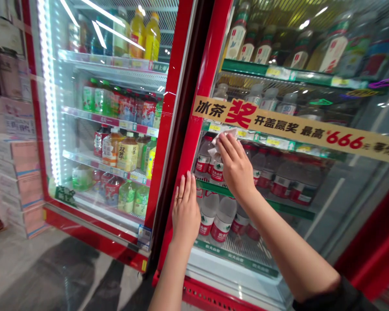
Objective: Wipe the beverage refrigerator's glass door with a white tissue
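Observation:
My right hand (237,166) presses a crumpled white tissue (227,132) against the glass door of a red drinks fridge, just below a yellow banner strip (278,122). Its fingers lie over the tissue and hide part of it. Lower and to the left, my left hand (186,211) rests flat on the red door frame (205,77), fingers stretched out and holding nothing. A ring is on one finger. Behind the glass, water bottles with red labels (225,216) stand on the lower shelves.
A second red-framed fridge (172,86) with drinks on several shelves stands on the left, a narrow dark gap between the two. Stacked pink boxes (26,172) sit at the far left. Grey floor (26,263) shows below.

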The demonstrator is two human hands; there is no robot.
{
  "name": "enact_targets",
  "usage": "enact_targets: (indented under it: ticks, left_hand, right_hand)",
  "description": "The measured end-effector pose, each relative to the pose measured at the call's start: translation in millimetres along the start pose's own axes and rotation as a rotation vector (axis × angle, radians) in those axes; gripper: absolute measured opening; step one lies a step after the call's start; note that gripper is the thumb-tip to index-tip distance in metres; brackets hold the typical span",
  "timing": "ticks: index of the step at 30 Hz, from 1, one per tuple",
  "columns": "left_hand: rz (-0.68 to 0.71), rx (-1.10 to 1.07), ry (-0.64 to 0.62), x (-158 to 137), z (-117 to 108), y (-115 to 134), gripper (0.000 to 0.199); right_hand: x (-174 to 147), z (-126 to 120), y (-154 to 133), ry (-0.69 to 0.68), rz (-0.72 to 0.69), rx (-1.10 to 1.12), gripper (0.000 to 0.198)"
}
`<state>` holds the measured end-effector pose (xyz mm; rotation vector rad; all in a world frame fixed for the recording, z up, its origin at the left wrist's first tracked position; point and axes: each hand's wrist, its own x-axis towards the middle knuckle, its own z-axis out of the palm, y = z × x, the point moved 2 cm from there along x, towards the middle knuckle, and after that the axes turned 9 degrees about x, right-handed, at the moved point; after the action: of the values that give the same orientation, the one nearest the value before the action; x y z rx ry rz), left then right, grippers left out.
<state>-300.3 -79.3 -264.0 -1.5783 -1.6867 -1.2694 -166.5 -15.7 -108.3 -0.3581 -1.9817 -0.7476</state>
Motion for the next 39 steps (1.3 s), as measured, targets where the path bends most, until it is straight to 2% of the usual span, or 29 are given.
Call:
enact_targets:
  ticks: [2,5,7,10,12,14,18,22,26,28,30,32,33,36,39]
  left_hand:
    - [-0.008,-0.006,0.0,-1,4,1,0.079]
    - [-0.025,0.002,-0.01,-2,6,2,0.071]
    - [-0.025,0.003,-0.021,-2,6,1,0.07]
    - [-0.002,-0.032,-0.02,-3,3,-5,0.076]
    - [0.028,-0.069,-0.024,-4,2,-10,0.08]
    - [0.059,-0.099,-0.029,-4,2,-14,0.083]
    - [0.054,-0.103,-0.017,-5,5,-14,0.079]
    - [0.048,-0.061,-0.008,-4,8,-11,0.076]
    - [0.056,-0.031,0.011,-3,6,-15,0.081]
    - [0.068,-0.014,0.017,-3,6,-15,0.083]
    - [0.077,0.002,0.023,-4,7,-12,0.085]
    - [0.077,0.015,0.033,-4,10,-7,0.086]
    - [0.075,0.02,0.042,-4,12,-4,0.087]
    - [0.065,0.029,0.073,-4,16,2,0.088]
    - [0.061,0.034,0.078,-4,16,5,0.088]
  right_hand:
    - [10,8,-4,0.006,0.027,0.026,0.068]
    - [16,21,-19,-0.09,-0.021,0.049,0.065]
    - [10,23,-28,-0.181,-0.078,0.042,0.061]
    - [-8,14,-29,-0.267,-0.146,0.021,0.056]
    - [-17,5,-22,-0.255,-0.151,0.001,0.057]
    - [-19,0,-14,-0.186,-0.108,-0.024,0.059]
    - [-7,10,-17,-0.061,0.004,-0.034,0.062]
    - [-5,20,-30,-0.193,-0.08,0.009,0.057]
    - [-20,0,-16,-0.272,-0.189,-0.021,0.054]
    - [-20,-11,-2,-0.205,-0.161,-0.058,0.059]
    - [-12,-16,11,-0.065,-0.043,-0.11,0.065]
    - [-1,-12,14,0.036,0.051,-0.134,0.069]
    - [2,-8,13,0.044,0.059,-0.132,0.07]
    - [1,1,2,-0.037,-0.029,-0.126,0.067]
    - [-18,-6,0,-0.12,-0.122,-0.132,0.063]
